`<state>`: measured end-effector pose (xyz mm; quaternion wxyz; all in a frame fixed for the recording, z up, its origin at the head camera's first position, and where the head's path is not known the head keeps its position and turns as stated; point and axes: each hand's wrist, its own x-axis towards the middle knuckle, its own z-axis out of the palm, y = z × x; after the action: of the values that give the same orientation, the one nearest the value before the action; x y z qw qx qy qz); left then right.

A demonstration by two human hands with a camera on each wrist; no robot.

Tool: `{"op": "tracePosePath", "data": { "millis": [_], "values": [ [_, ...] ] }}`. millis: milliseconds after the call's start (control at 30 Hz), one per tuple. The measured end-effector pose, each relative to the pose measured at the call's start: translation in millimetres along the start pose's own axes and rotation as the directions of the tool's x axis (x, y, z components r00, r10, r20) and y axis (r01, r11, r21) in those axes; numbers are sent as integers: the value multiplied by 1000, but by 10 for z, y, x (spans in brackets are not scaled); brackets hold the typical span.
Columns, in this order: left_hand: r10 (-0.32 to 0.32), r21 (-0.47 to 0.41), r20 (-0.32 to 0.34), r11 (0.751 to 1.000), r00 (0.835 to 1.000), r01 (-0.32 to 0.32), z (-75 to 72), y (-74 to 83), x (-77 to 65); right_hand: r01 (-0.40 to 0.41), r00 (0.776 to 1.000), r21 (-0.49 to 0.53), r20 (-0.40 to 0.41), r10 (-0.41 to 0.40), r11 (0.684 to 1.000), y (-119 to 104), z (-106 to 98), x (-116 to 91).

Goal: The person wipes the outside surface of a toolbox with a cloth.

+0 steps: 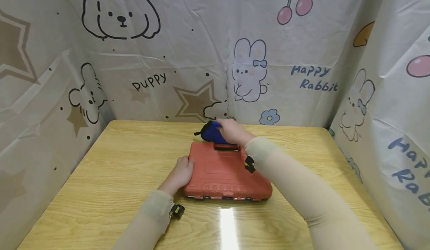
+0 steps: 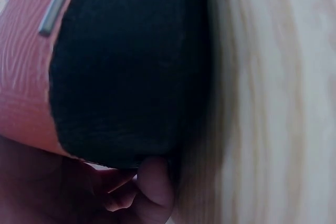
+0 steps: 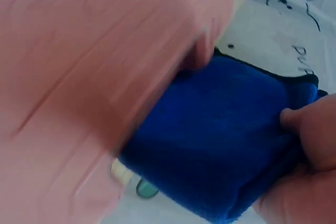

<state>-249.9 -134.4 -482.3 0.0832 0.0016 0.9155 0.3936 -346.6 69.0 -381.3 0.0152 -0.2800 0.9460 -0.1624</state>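
Note:
A red plastic tool case (image 1: 215,171) with a dark underside (image 2: 131,72) lies flat on the wooden table, its handle side toward the back. My left hand (image 1: 183,172) grips the case by its left side, its fingertips showing at the dark lower edge in the left wrist view. Beyond the handle (image 1: 227,147), my right hand (image 1: 233,131) pinches a folded blue cloth (image 3: 210,135) with black edging. In the right wrist view the thumb presses on the cloth's outer end, while the opposite end meets the handle side of the case.
The table (image 1: 127,167) has light wood grain and ends at a patterned curtain (image 1: 161,55) along the back. More of that fabric hangs at the left and right sides. Several dark latches line the case's front edge (image 1: 228,198).

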Motion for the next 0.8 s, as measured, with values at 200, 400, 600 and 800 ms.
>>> {"op": "tracePosePath", "data": {
  "millis": [200, 400, 600, 800],
  "values": [
    [11, -2, -9, 1000, 1000, -11, 8, -9, -4, 31, 993, -17, 118, -29, 999, -139, 144, 167],
    [24, 12, -16, 1000, 1000, -23, 7, -13, -8, 43, 980, -16, 197, -39, 999, -210, 272, 296],
    [22, 31, -15, 999, 1000, -22, 7, 14, -11, 49, 951, -38, 309, -35, 998, -259, 355, 371],
    [1, 42, -23, 999, 1000, 0, 15, 33, -29, 26, 938, -8, 345, -21, 1000, -237, 380, 426]
  ]
}}
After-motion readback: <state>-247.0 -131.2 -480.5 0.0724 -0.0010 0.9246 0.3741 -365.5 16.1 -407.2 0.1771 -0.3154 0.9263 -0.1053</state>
